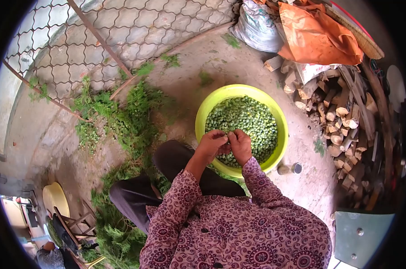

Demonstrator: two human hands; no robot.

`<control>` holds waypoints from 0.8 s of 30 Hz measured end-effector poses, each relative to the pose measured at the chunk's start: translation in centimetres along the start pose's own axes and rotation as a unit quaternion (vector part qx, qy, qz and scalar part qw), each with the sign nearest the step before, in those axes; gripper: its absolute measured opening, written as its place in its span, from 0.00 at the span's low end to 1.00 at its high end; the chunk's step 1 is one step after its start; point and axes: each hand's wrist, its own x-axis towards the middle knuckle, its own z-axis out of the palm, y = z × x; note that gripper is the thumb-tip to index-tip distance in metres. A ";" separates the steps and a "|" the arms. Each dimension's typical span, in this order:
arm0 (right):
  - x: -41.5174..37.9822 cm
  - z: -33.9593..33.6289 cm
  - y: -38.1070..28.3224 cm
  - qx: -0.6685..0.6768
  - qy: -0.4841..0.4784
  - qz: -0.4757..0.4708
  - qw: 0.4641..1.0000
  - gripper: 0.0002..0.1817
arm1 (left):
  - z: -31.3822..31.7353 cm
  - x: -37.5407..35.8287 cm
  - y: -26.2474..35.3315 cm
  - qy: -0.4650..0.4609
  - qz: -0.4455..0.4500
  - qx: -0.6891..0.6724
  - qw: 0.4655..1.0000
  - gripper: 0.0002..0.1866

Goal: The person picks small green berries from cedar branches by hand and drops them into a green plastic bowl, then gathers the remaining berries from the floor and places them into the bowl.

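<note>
A round yellow-green basin (281, 130) on the ground holds a heap of small green pods or berries (243, 114). Over the near part of that heap, my left hand (211, 145) and my right hand (241, 145) meet, fingertips pinched together and nearly touching. Whatever lies between the fingers is too small to make out. Both patterned sleeves reach forward from below, and my dark-trousered knee is just left of the basin.
Cut green foliage (138, 112) lies left of the basin and below my legs. A jar (296, 168) stands at the basin's lower right. Stacked firewood (337, 121), an orange sack (319, 36) and a white sack (259, 27) are at right. Another person (50, 256) is at lower left.
</note>
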 end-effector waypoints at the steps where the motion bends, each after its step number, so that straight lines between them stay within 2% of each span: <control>1: 0.0 0.1 -0.1 0.000 0.002 0.001 1.000 0.13 | -0.1 0.2 -0.1 0.000 0.007 -0.002 1.000 0.08; 3: 0.1 0.2 -0.5 -0.084 0.031 -0.054 0.995 0.12 | -0.2 0.5 -0.4 -0.002 0.013 -0.002 1.000 0.08; 7: 0.2 0.0 -0.7 -0.069 0.035 -0.051 0.996 0.12 | -0.6 1.1 -0.9 -0.006 0.037 0.033 0.999 0.08; 9: 0.5 -0.2 -0.3 -0.061 0.000 0.030 0.998 0.10 | -0.9 1.2 -1.2 -0.013 0.047 0.051 0.998 0.07; 11: 0.7 -0.7 1.7 -0.048 0.026 0.046 0.997 0.11 | -0.5 0.7 -0.7 -0.046 0.063 0.018 0.997 0.07; 12: 0.7 -1.5 2.2 0.084 0.005 0.164 0.983 0.11 | -0.2 0.5 -0.4 -0.048 0.062 0.022 0.997 0.07; 13: 0.8 -1.9 2.5 0.213 -0.018 0.275 0.937 0.12 | 0.1 0.2 -0.1 -0.043 0.056 -0.008 0.997 0.07; 15: 0.5 -3.3 0.2 0.231 -0.043 0.282 0.930 0.13 | 0.1 0.1 0.0 -0.035 0.048 -0.038 0.997 0.06; 18: -0.4 -4.4 0.6 0.320 -0.122 0.261 0.902 0.13 | 0.0 0.4 -0.1 -0.034 0.025 -0.054 0.998 0.07; 19: -0.7 -5.1 0.2 0.320 -0.120 0.263 0.902 0.13 | 0.0 0.5 -0.1 -0.026 0.022 -0.049 0.998 0.08; 21: -1.6 -6.8 -0.9 0.225 -0.130 0.277 0.925 0.12 | 0.0 0.7 -0.2 -0.020 0.017 -0.044 0.999 0.10; 24: -4.7 -9.3 2.1 0.047 -0.223 0.241 0.943 0.10 | 0.1 1.0 -0.3 -0.011 0.028 -0.013 0.999 0.15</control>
